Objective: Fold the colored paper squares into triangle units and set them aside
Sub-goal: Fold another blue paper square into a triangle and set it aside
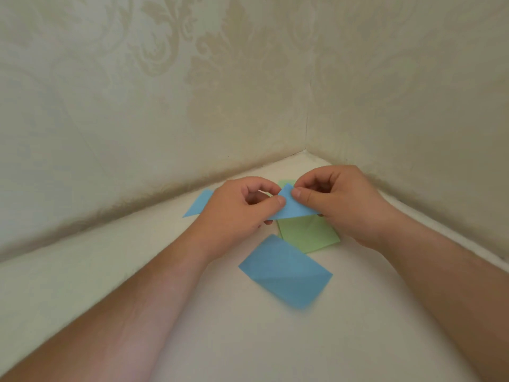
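Observation:
A blue paper folded into a triangle is held above the white surface, point up. My left hand pinches its left side between thumb and fingers. My right hand pinches its right side near the tip. Under the hands lies a green paper, creased and partly hidden. A blue folded rectangle with diagonal creases lies nearer to me. Another blue piece sticks out to the left behind my left hand.
The white surface sits in a corner between two walls with pale patterned wallpaper. The walls meet just behind the hands. A sliver of green paper shows behind the held triangle.

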The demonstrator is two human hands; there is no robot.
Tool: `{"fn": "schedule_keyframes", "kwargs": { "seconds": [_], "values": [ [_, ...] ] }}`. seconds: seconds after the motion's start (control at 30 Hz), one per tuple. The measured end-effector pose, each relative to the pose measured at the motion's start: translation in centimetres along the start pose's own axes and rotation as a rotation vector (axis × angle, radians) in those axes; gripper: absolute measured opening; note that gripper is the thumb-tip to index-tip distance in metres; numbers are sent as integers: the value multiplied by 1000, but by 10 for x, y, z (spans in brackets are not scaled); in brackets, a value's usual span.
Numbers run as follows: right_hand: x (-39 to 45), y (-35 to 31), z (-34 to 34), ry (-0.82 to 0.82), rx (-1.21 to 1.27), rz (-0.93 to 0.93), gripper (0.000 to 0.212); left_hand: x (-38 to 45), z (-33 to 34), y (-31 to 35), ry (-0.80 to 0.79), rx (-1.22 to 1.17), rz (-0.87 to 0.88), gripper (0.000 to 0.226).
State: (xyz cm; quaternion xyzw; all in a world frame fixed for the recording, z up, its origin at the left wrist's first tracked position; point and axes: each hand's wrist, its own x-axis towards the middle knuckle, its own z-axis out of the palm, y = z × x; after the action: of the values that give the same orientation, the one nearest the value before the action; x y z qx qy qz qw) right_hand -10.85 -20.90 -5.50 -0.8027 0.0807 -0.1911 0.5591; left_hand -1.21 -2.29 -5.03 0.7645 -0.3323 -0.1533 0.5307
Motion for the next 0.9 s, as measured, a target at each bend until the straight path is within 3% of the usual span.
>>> {"fn": "schedule_keyframes", "kwargs": {
  "seconds": [0.1, 0.43, 0.53, 0.73, 0.9],
  "values": [
    [-1, 0, 3, -5, -8, -32, 8, 1, 2, -2, 34, -26, 72, 5],
    [-3, -2, 9, -61, -46, 1, 3, 5, -6, -11, 33, -42, 60, 5],
    [-5, 0, 15, 9, -114, 2, 11, 8, -20, -12, 73, -67, 37, 11],
    [-11, -3, 13, 114, -408, -97, 16, -20, -91, -44, 274, 169, -22, 10],
    [-18, -10, 27, 65, -527, -175, 15, -54, -143, -77, 476, 472, -139, 10]
  ]
}}
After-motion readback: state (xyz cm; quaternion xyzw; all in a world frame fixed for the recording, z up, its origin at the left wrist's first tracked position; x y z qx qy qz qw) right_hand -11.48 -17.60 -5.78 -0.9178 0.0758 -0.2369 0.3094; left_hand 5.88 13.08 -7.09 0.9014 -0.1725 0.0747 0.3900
